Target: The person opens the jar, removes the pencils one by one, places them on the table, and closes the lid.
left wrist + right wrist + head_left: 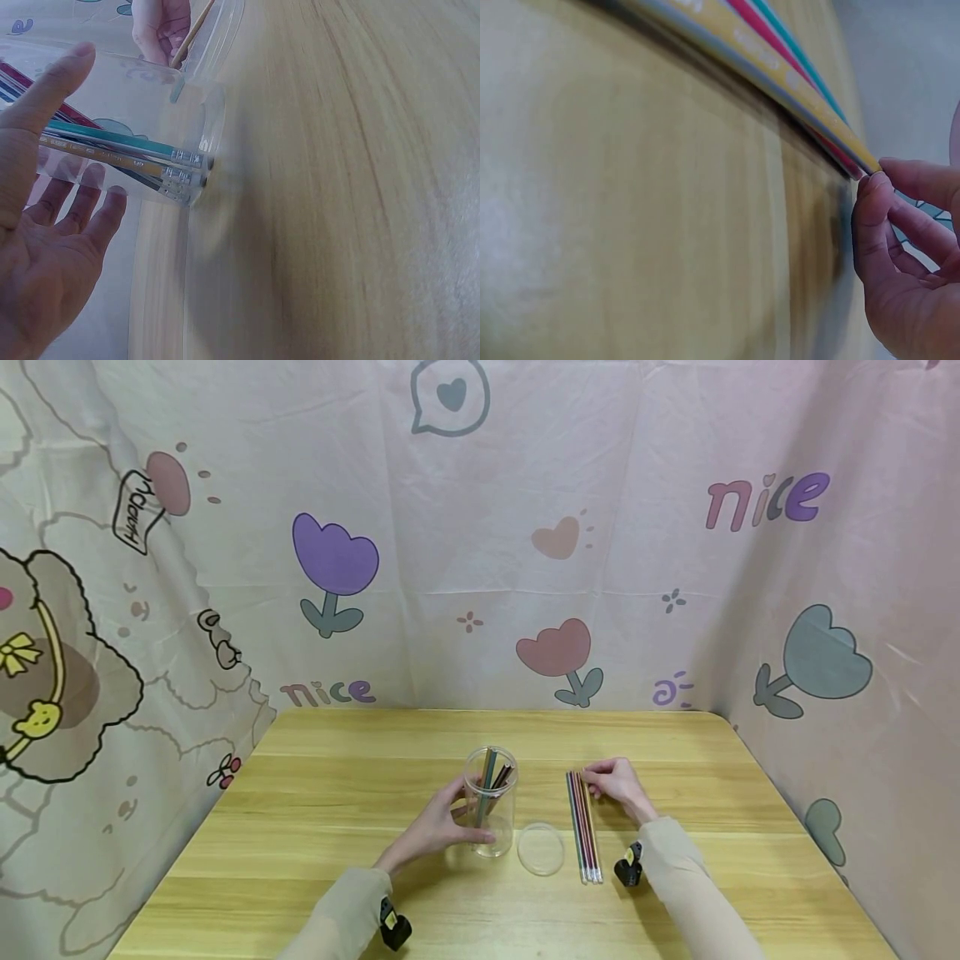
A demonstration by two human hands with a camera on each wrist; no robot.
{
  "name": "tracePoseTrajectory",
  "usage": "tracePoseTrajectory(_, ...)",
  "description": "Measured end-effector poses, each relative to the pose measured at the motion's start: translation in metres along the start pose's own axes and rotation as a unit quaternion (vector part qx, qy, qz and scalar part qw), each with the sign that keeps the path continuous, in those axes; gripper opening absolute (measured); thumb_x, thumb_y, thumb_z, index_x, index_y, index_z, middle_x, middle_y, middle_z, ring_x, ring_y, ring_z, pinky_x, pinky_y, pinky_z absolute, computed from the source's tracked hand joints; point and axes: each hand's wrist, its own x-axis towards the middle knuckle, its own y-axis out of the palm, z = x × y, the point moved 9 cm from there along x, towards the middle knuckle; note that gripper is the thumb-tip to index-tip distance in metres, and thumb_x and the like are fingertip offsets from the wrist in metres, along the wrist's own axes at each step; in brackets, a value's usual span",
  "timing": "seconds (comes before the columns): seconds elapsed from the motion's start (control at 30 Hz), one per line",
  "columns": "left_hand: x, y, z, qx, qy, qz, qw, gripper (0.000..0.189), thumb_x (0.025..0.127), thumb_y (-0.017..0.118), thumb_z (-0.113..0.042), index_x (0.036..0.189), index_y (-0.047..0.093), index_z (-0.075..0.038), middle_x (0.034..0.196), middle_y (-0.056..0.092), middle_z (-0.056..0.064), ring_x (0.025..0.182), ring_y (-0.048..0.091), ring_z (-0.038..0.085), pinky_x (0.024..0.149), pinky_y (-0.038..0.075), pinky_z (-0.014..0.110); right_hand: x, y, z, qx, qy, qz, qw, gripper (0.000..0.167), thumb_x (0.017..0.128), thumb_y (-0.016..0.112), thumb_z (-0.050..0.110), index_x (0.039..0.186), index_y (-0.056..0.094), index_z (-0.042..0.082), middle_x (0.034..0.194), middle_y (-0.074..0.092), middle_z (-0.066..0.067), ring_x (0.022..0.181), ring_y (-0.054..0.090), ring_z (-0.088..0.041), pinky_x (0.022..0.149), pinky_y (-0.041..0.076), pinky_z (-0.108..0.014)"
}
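My left hand [437, 823] holds a clear plastic jar [504, 833] from its left side, thumb and fingers curved around the wall. Inside the upright jar several pencils [112, 139] lean together, their metal-banded eraser ends at the bottom. To the right, a row of pencils [581, 835] lies side by side on the table, eraser ends toward me. My right hand [617, 781] pinches the far tip of the yellow pencil [802, 97], the rightmost of the row, between thumb and finger. Red and green pencils show beside it in the right wrist view.
A round clear lid [541, 850] lies flat on the wooden table [337, 777] between the jar and the pencil row. A patterned cloth [465, 543] hangs behind the table and along its sides. Small black cameras [394, 927] are strapped to both wrists.
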Motion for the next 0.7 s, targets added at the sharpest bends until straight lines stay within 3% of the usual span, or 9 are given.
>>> tracePoseTrajectory(0.7, -0.0003, 0.0008, 0.0002, -0.006, -0.007, -0.003, 1.0, 0.084, 0.075, 0.089, -0.016, 0.146, 0.046, -0.018, 0.151, 0.049, 0.01, 0.137, 0.049, 0.039, 0.117, 0.044, 0.053, 0.0011, -0.0013, -0.0018, -0.042, -0.019, -0.029, 0.9985, 0.024, 0.091, 0.069, 0.003, 0.107, 0.068, -0.015, 0.07, 0.068, -0.004, 0.054, 0.057, -0.008, 0.047, 0.051, -0.016)
